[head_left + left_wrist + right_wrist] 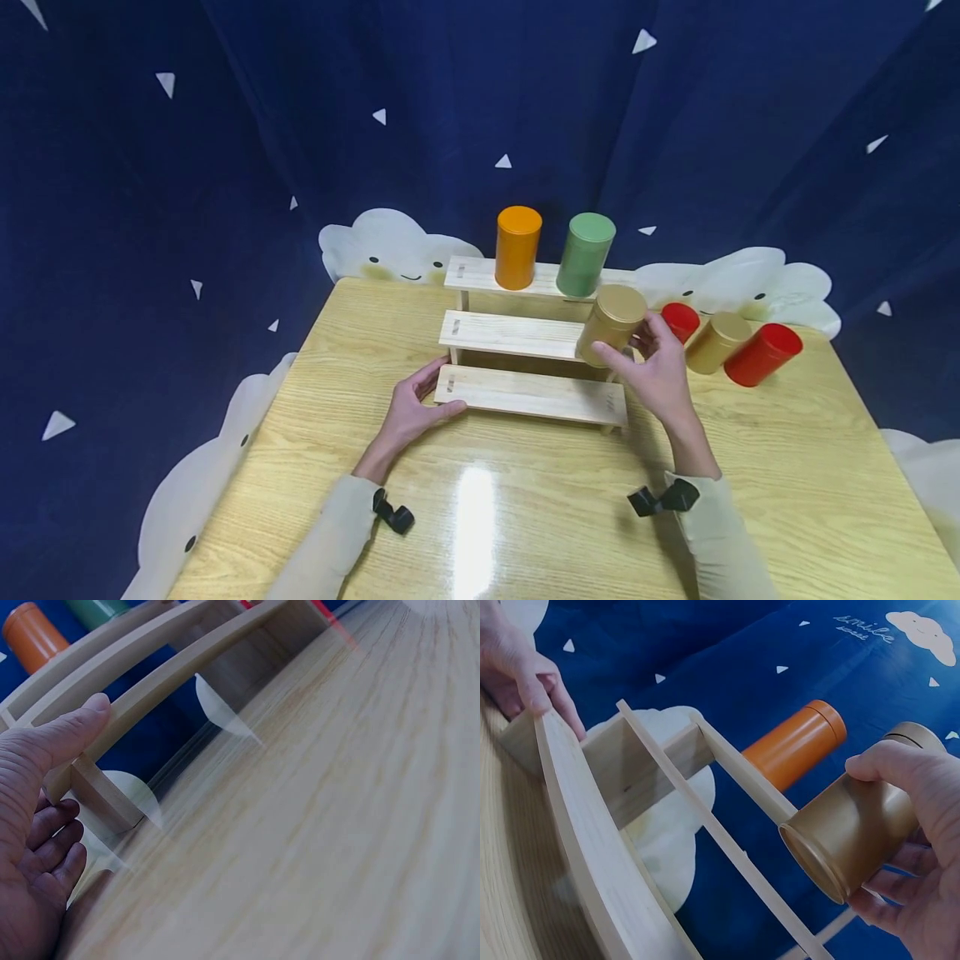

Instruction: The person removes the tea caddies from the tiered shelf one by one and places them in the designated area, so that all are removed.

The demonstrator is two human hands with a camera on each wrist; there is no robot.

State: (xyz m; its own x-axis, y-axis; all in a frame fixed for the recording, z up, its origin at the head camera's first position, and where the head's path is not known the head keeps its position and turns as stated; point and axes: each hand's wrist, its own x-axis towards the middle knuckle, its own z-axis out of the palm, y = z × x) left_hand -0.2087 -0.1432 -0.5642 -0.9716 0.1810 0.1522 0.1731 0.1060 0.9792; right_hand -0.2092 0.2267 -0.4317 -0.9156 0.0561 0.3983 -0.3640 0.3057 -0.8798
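Observation:
A three-tier wooden shelf [531, 392] stands on the table, its tiers rising toward the back. My left hand [418, 407] grips the left end of the lowest tier, the thumb [82, 724] over the board and the fingers curled by the end support. In my right hand [660, 367] is a gold canister [611, 325], pinched between thumb and fingers over the right part of the middle tier. The right wrist view shows its base [814, 862] tilted and apart from the middle board. On the top tier stand an orange canister [517, 248] and a green canister [586, 255].
Right of the shelf, a red canister [680, 321], a second gold canister [718, 342] and another red canister [762, 355] stand in a row on the light wooden table [555, 508]. A dark blue curtain [450, 100] with white triangles and clouds hangs behind the table.

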